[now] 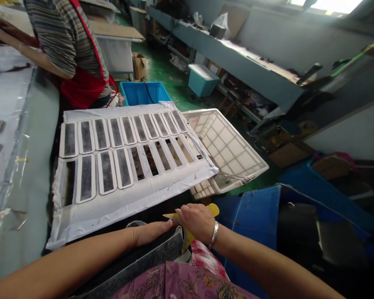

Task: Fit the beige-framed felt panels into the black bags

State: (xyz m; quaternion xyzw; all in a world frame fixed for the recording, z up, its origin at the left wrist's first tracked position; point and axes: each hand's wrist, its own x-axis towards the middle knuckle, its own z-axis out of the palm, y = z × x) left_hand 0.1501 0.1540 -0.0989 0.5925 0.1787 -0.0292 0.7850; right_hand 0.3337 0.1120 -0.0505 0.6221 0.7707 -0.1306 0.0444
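My right hand [197, 222] is closed around a yellow tool [212, 209] with a pointed tip and a rounded end; its exact kind I cannot make out. The yellow shows on both sides of the fist. Close beside it, my left hand [152, 233] grips the far end of a long dark grey strip [149, 259] with a white edge, which lies across my lap. Most of the left fingers are hidden. In front of me, a white board [162, 182] with rectangular slots carries two rows of dark grey rectangular pieces [86, 176] with white borders.
A white plastic basket [233, 145] stands right of the board, with a blue bin [252, 216] nearer me. A co-worker in a red apron [84, 85] works at the left table [39, 133]. Behind are a blue crate [143, 92], a teal box [202, 81] and a long bench [237, 58].
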